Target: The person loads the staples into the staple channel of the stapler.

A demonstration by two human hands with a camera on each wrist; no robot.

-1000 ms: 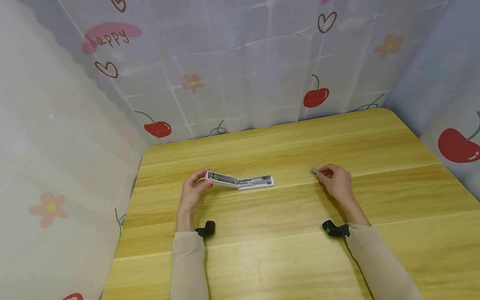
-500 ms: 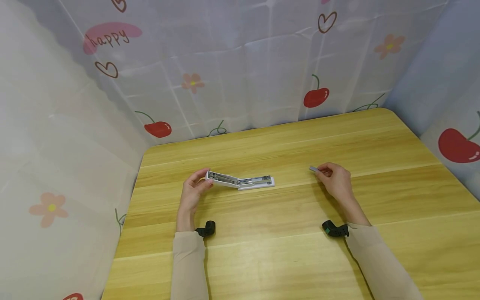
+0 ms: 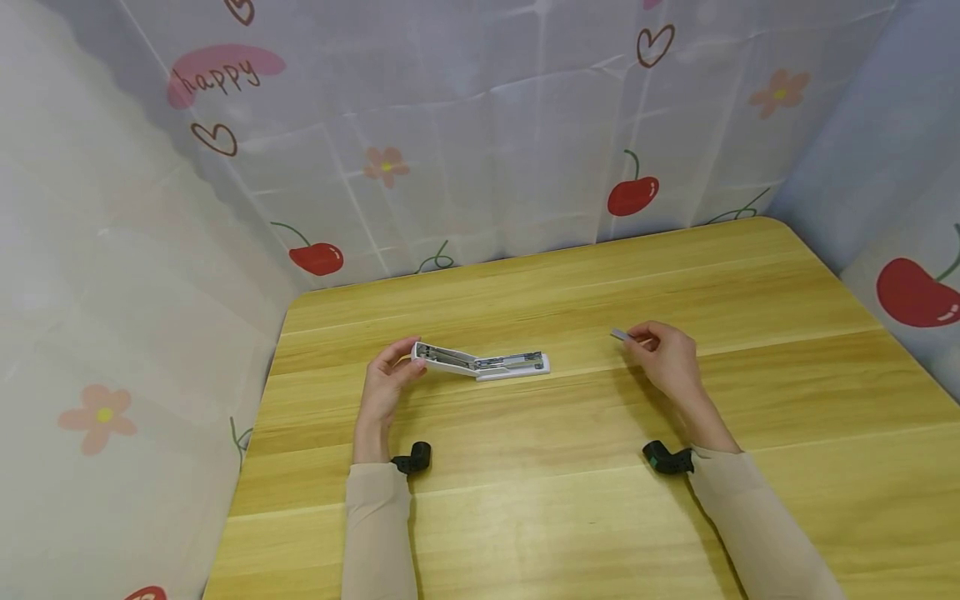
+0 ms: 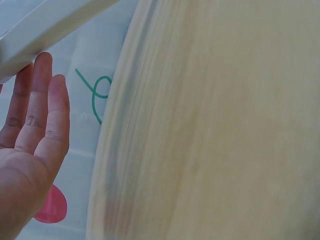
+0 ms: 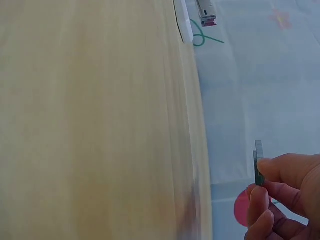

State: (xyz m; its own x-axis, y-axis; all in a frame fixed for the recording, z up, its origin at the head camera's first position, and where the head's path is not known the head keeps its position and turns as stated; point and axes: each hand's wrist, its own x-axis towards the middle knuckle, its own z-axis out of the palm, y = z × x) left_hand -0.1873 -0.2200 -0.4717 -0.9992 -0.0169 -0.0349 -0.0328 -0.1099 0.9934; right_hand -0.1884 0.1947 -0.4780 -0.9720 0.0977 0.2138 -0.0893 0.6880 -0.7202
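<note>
A white stapler (image 3: 513, 374) lies spread wide on the table, its metal inside facing up. My left hand (image 3: 381, 390) grips the far end of its raised cover (image 3: 450, 367) between thumb and fingers. In the left wrist view, the white cover (image 4: 60, 27) crosses the top left corner above the fingertips. To the right of the stapler and apart from it, my right hand (image 3: 670, 360) pinches a short grey strip of staples (image 3: 619, 334). The right wrist view shows that strip (image 5: 258, 149) upright between thumb and fingers, with the stapler's end (image 5: 184, 22) at the top.
The wooden table (image 3: 540, 508) has a rounded back corner. A patterned curtain (image 3: 495, 167) with cherries, flowers and hearts hangs behind it and at both sides. Black camera mounts (image 3: 422, 455) sit at both wrists, close above the table.
My right hand has drifted slightly left and away from me with the staples, a little nearer the stapler. The left hand and the stapler have stayed in place.
</note>
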